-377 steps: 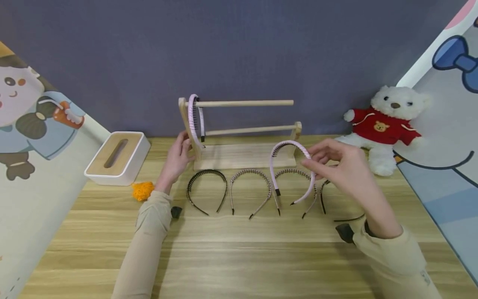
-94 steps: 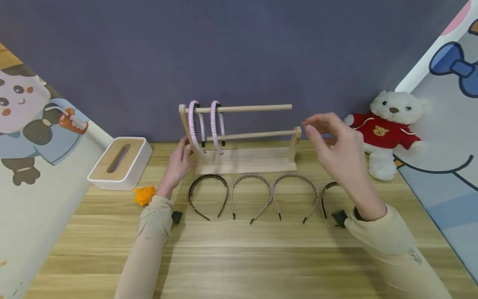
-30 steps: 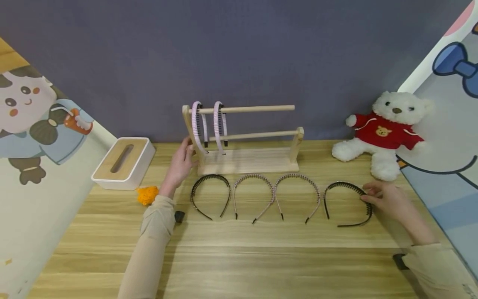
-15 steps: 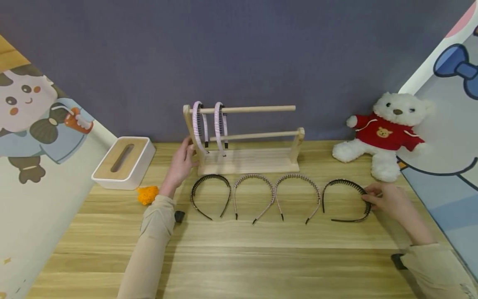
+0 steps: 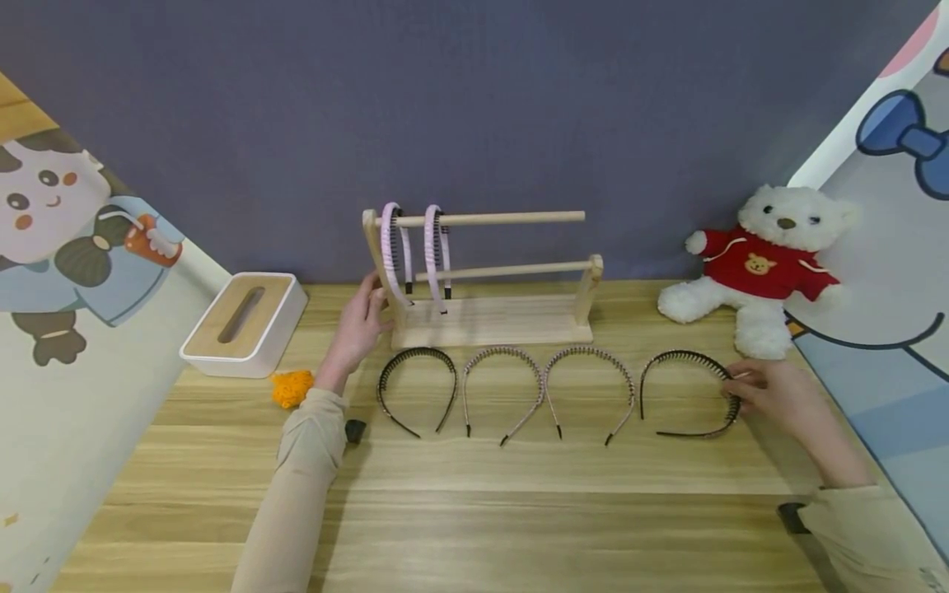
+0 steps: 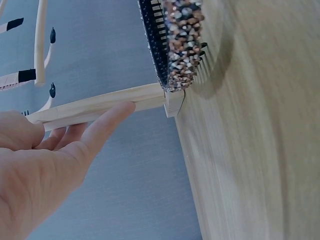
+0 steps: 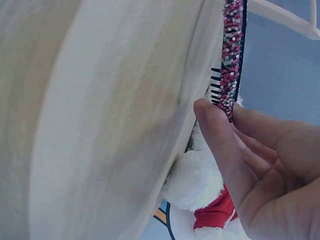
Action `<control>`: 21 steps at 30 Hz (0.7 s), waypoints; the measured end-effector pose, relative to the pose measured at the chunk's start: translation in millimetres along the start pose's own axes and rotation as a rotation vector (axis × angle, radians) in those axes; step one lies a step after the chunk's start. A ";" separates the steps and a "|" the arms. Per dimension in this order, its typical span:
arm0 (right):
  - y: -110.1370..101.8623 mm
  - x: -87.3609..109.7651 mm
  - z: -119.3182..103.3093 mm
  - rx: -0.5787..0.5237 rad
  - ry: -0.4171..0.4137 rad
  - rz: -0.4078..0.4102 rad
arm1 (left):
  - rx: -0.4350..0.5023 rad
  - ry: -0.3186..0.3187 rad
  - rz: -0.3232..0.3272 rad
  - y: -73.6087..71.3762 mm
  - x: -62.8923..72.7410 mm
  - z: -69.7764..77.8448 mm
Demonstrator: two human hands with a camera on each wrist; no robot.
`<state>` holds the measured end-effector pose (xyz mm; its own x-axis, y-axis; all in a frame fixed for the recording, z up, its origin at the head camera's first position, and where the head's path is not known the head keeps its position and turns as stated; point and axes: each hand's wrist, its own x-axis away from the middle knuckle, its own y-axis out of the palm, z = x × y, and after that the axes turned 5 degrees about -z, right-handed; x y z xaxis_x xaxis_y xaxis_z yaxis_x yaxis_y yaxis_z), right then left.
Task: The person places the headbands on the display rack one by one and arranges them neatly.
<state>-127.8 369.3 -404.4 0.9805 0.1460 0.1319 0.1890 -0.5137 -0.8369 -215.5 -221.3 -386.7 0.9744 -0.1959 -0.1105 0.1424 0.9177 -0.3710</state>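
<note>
My right hand [image 5: 778, 395] pinches the right side of a dark headband [image 7: 231, 65] with pink and silver glitter and comb teeth, between thumb and fingers, low over the table. My left hand [image 5: 357, 328] holds the left upright of a wooden headband rack [image 5: 511, 321], with its thumb along the post [image 6: 105, 102]. Two pink headbands, a left one [image 5: 387, 247] and a right one [image 5: 431, 255], hang on the rack's upper rod. In front of the rack lie another dark glittery headband [image 6: 183, 50] and two pale pinkish headbands, one [image 5: 504, 349] beside the other [image 5: 589, 350].
A white tissue box [image 5: 259, 354] with a wooden lid stands left of the rack. Close to my left wrist sits a small orange object [image 5: 292, 389]. A white teddy bear [image 5: 689, 301] in a red top sits at the back right, just behind my right hand.
The pink headband that my right hand held now hangs second on the upper rod. That hand moved to the right-hand dark headband and turned it slightly. My left hand stayed on the rack.
</note>
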 end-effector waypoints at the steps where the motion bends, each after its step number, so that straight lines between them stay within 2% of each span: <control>1: -0.1 0.3 -0.6 0.001 0.003 0.002 | -0.001 0.000 0.000 -0.1 0.1 -0.2; 13: -4.2 1.2 -9.9 0.005 0.008 0.071 | 0.004 0.002 -0.003 -0.3 0.7 0.8; 21: -11.9 0.2 -15.2 0.023 -0.065 0.148 | 0.013 0.000 -0.007 -0.4 1.3 1.8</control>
<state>-129.1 362.6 -386.4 0.9918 0.1247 -0.0272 0.0412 -0.5144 -0.8565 -214.0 -221.3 -385.1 0.9733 -0.2021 -0.1085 0.1512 0.9209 -0.3593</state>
